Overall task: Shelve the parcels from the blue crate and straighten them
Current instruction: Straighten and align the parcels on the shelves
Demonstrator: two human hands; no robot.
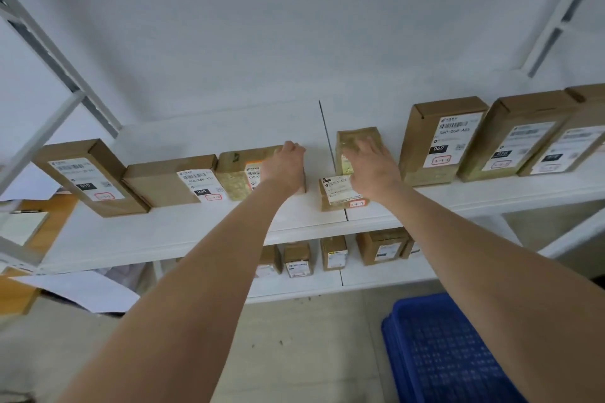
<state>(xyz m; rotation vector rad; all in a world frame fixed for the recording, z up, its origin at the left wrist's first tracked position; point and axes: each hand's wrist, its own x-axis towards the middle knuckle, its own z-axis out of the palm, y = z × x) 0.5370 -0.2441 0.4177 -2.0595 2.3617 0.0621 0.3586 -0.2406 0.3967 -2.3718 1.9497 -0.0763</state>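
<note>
Parcels lined the upper shelf; the blue crate on the floor looked empty. The left hand gripped a taped parcel, and the right hand pressed flat-fingered on a small parcel. Straightening seemingly remained.

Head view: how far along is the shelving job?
Done: a row of boxes stands on the upper shelf; the visible part of the blue crate holds nothing. In hand: left hand grips the taped box, right hand lies flat on the small box. Left: squaring up; the end box looks tilted and the front box sits ahead of the row.
</note>
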